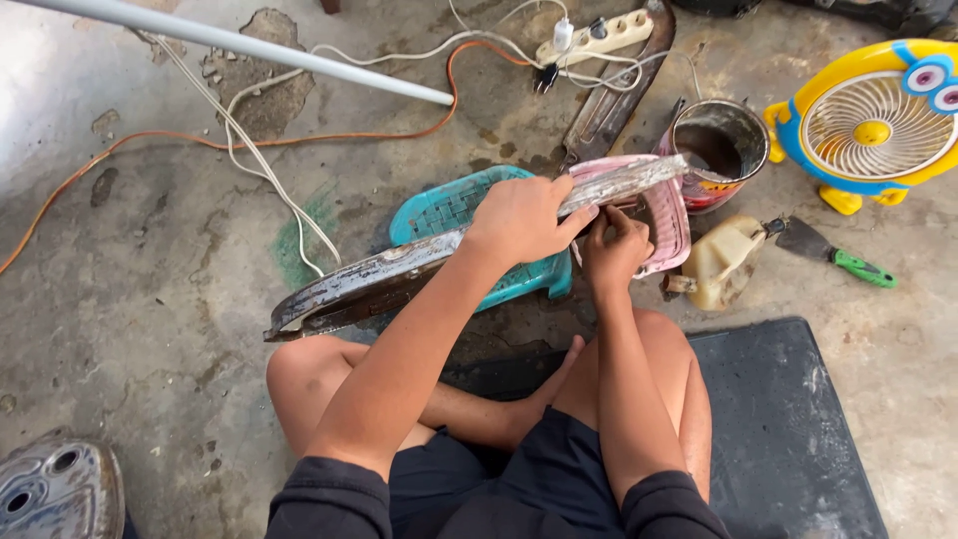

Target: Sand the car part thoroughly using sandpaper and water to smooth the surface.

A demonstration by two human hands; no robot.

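Person sits cross-legged on a rough concrete floor (pixel 150 299), stained and cracked. Left hand (pixel 524 220) clamped over the top of a long curved panel (pixel 399 269), fingers wrapped round its upper edge; the panel is thin, worn, grey-white with scraped, patchy paint and a dark underside. Right hand (pixel 611 250) curled tight just beside the left hand, under the panel's edge, fingers pinched together; whether it grips something small I cannot tell. The panel lies tilted across two woven plastic stools: a teal stool (pixel 449 205) beneath its middle and a pink stool (pixel 671 215) beneath its far end. Just beyond the pink stool stands a round rusty metal can (pixel 720 148), dark inside. Near the can, a dirty cream plastic jug (pixel 723 262) lies on its side, and beside that a flat-bladed scraper (pixel 833 255) with a green handle. Further past the can, a yellow and blue round fan (pixel 878 125). Behind the teal stool, orange and white cables (pixel 259 140) trail to a cream power strip (pixel 597 38).
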